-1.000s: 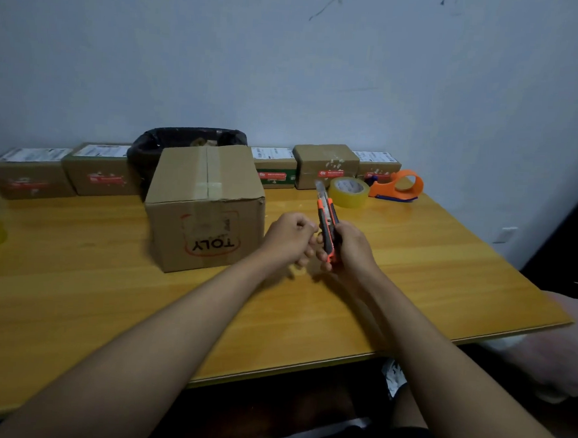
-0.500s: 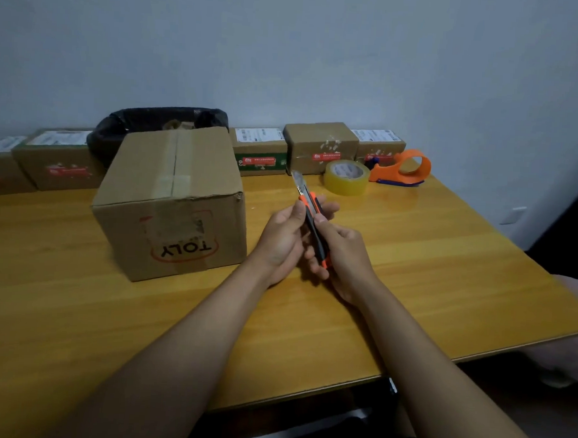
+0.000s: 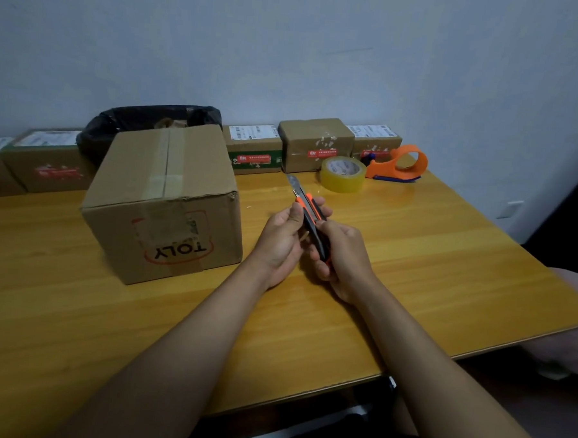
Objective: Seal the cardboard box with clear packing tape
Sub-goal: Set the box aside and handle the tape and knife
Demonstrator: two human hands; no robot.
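Observation:
A brown cardboard box (image 3: 163, 199) marked TOLY upside down stands left of centre on the wooden table (image 3: 429, 259), its top flaps closed with a tape strip along the seam. Just right of it both hands hold an orange and black utility knife (image 3: 309, 220) with its blade out, pointing away. My right hand (image 3: 340, 260) wraps the handle's near end. My left hand (image 3: 285, 240) pinches the knife's front part. A roll of clear packing tape (image 3: 343, 173) lies behind the hands, apart from them.
An orange tape dispenser (image 3: 402, 166) sits right of the roll. A row of small parcels (image 3: 315, 143) lines the wall, with a black-lined bin (image 3: 145, 124) behind the big box. The table's right edge and front edge are close by.
The hands and knife have stayed together right of the box, lifting slightly off the table. The view has shifted a little; the box stays put.

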